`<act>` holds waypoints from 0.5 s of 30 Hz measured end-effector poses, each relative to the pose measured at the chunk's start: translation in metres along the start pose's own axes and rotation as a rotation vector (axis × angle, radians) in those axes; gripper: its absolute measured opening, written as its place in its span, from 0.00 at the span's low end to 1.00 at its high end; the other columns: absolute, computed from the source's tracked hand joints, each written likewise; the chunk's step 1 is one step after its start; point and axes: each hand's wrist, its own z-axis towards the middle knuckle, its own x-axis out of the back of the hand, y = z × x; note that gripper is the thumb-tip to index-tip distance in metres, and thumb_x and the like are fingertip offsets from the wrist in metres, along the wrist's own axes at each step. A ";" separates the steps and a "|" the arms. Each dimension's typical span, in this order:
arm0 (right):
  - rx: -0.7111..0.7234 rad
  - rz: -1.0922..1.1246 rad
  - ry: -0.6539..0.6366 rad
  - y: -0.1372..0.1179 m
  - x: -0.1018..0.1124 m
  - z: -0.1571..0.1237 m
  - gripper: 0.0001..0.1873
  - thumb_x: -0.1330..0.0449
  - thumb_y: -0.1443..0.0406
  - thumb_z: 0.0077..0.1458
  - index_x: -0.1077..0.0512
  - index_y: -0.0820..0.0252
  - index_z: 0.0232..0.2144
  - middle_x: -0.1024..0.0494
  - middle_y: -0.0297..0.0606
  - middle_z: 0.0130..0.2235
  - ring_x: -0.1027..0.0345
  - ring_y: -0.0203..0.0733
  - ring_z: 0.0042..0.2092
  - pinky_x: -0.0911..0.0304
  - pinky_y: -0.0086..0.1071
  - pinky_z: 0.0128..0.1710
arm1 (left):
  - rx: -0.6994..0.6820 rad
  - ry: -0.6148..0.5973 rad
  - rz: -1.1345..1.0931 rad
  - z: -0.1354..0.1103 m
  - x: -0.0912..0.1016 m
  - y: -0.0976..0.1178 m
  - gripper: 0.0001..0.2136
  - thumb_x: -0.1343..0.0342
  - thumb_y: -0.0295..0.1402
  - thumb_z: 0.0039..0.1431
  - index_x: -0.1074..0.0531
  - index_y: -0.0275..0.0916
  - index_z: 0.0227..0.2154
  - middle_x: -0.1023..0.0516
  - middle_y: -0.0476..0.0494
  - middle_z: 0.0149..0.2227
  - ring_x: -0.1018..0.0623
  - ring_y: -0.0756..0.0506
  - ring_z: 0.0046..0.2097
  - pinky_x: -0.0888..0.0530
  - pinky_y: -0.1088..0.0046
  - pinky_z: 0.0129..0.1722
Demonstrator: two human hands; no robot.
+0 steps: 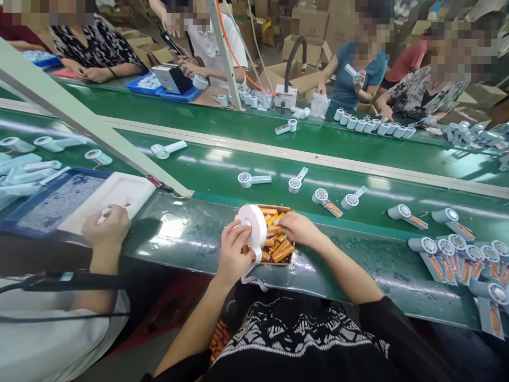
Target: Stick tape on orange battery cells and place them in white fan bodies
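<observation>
My left hand (234,252) is closed around a roll of white tape (254,225), fingers at its core, with a loose strip hanging down below. Beside it, my right hand (300,229) reaches into a small cardboard box (293,254) of orange cylindrical batteries (280,249). Its fingertips are among the batteries at the box's upper right; whether they grip one is hidden. The box stands on the dark green work ledge in front of me.
White handheld fan bodies (294,184) lie along the green conveyor (214,164), more clustered at right (457,246). At left a co-worker's hand (107,225) works over a white tray (137,185). A slanted metal post (99,124) crosses the left side. People sit across the belt.
</observation>
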 end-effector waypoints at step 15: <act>-0.228 0.651 0.274 -0.018 0.018 -0.046 0.23 0.34 0.52 0.65 0.18 0.56 0.56 0.13 0.39 0.50 0.17 0.51 0.51 0.22 0.45 0.55 | -0.253 -0.111 0.174 0.018 0.000 0.015 0.19 0.41 0.16 0.63 0.17 0.40 0.51 0.16 0.43 0.47 0.30 0.34 0.59 0.25 0.59 0.59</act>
